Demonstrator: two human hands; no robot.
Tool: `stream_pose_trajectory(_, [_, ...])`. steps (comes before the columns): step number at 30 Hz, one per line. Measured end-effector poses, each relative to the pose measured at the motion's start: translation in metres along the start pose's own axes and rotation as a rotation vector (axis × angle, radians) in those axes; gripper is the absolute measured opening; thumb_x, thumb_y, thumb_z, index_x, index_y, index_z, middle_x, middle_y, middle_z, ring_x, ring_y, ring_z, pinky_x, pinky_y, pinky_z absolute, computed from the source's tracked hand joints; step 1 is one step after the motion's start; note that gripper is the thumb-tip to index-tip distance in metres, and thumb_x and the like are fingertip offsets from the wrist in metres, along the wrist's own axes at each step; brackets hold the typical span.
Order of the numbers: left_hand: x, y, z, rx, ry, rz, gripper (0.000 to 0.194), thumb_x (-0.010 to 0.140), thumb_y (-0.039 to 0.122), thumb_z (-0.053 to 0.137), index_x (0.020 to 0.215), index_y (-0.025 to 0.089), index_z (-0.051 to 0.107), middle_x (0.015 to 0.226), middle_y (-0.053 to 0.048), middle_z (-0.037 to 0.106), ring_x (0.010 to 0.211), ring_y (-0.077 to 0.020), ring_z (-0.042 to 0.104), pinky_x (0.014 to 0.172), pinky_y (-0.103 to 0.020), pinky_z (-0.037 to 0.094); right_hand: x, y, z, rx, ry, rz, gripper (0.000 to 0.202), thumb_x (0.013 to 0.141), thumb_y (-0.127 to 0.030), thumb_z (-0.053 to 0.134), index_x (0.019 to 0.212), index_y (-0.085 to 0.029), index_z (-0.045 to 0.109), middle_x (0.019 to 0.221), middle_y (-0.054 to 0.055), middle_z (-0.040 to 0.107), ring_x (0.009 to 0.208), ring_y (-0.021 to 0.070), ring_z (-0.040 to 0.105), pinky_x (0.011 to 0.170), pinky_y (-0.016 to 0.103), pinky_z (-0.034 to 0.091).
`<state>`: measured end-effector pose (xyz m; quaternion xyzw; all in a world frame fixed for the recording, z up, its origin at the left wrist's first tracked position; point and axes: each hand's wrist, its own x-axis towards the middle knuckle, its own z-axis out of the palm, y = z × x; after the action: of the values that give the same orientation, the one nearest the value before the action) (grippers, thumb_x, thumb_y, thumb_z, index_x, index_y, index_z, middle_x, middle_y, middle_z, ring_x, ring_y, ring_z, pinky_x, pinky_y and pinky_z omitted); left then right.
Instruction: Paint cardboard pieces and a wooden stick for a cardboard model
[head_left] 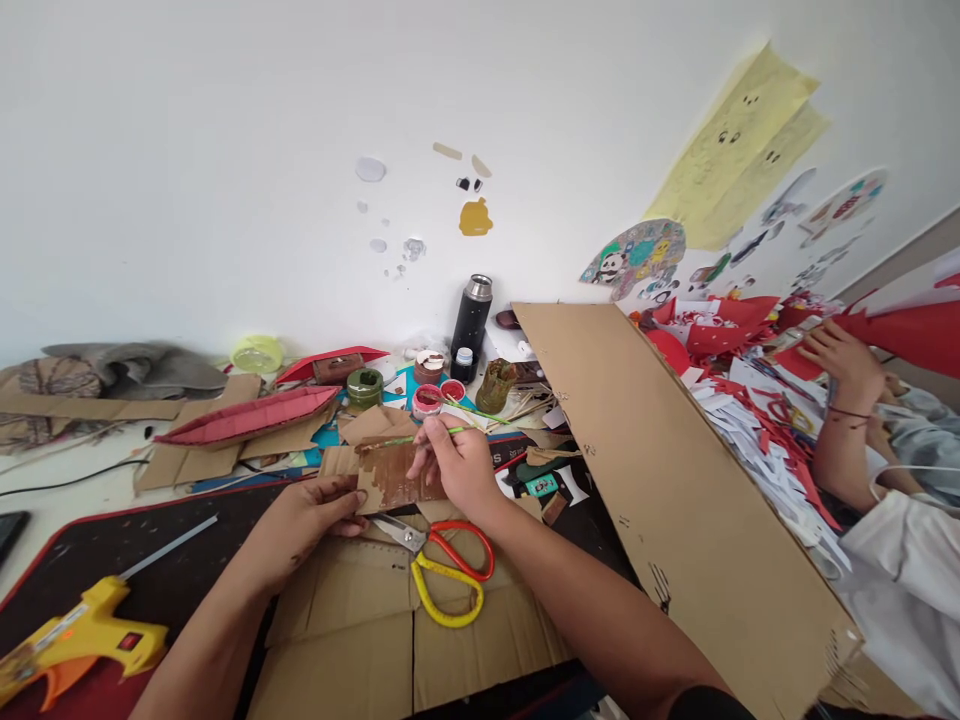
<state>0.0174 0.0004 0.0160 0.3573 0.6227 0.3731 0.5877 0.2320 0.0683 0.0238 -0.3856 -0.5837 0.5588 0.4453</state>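
My left hand (pixel 319 515) pinches the lower left edge of a small cardboard piece (pixel 386 480), whose face is partly coated in streaky brown paint. Between the fingers of my right hand (pixel 461 468) is a thin green-handled paintbrush (pixel 412 438); its brown-stained end points left along the card's top edge. Whether the bristles touch the card I cannot tell. Just below both hands, scissors (pixel 442 565) with one red and one yellow handle lie partly open on a larger cardboard sheet (pixel 337 660). Open paint jars, green (pixel 365 388) and pink-red (pixel 427 401), stand behind my hands.
A yellow glue gun (pixel 90 640) lies at left. A long cardboard panel (pixel 660 480) rises on the right, with red and white paper scraps (pixel 750 440) beyond it. Another person's hand (pixel 844 365) is there. A black flask (pixel 472 320) stands by the wall.
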Motion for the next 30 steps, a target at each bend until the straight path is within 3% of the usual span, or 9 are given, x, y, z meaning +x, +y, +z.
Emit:
stream_pose_trajectory(8, [0.0, 0.0, 0.001, -0.008, 0.009, -0.001, 0.037, 0.051, 0.044, 0.102, 0.074, 0.025, 0.082, 0.075, -0.003, 0.083, 0.071, -0.0264, 0.077, 0.07, -0.034, 0.065, -0.001, 0.0, -0.003, 0.037, 0.035, -0.01, 0.061, 0.101, -0.082, 0.059, 0.089, -0.023, 0.063, 0.06, 0.0, 0.071, 0.051, 0.0162, 0.072, 0.043, 0.02, 0.046])
stream_pose_trajectory(13, [0.003, -0.002, 0.0, -0.036, 0.05, 0.001, 0.038, 0.052, 0.045, 0.102, 0.076, 0.025, 0.08, 0.073, -0.003, 0.083, 0.071, -0.026, 0.078, 0.069, -0.033, 0.065, -0.014, 0.001, -0.008, 0.042, -0.023, 0.045, 0.066, 0.098, -0.087, 0.058, 0.084, -0.023, 0.06, 0.051, -0.002, 0.064, 0.045, 0.016, 0.068, 0.042, 0.02, 0.044])
stream_pose_trajectory(19, [0.004, -0.004, -0.001, 0.021, 0.038, 0.039, 0.044, 0.055, 0.054, 0.1, 0.076, 0.023, 0.077, 0.067, -0.004, 0.08, 0.066, -0.0245, 0.076, 0.065, -0.032, 0.064, -0.01, -0.001, -0.007, 0.051, 0.013, 0.061, 0.067, 0.095, -0.09, 0.059, 0.083, -0.024, 0.059, 0.051, -0.002, 0.064, 0.044, 0.0157, 0.068, 0.042, 0.02, 0.042])
stream_pose_trajectory(30, [0.01, -0.01, -0.003, 0.048, 0.02, 0.054, 0.048, 0.055, 0.054, 0.097, 0.086, 0.022, 0.081, 0.075, -0.004, 0.083, 0.073, -0.0261, 0.078, 0.073, -0.035, 0.065, -0.012, 0.004, -0.006, 0.075, -0.015, 0.076, 0.069, 0.094, -0.091, 0.06, 0.083, -0.023, 0.059, 0.05, -0.004, 0.062, 0.044, 0.0157, 0.069, 0.04, 0.019, 0.04])
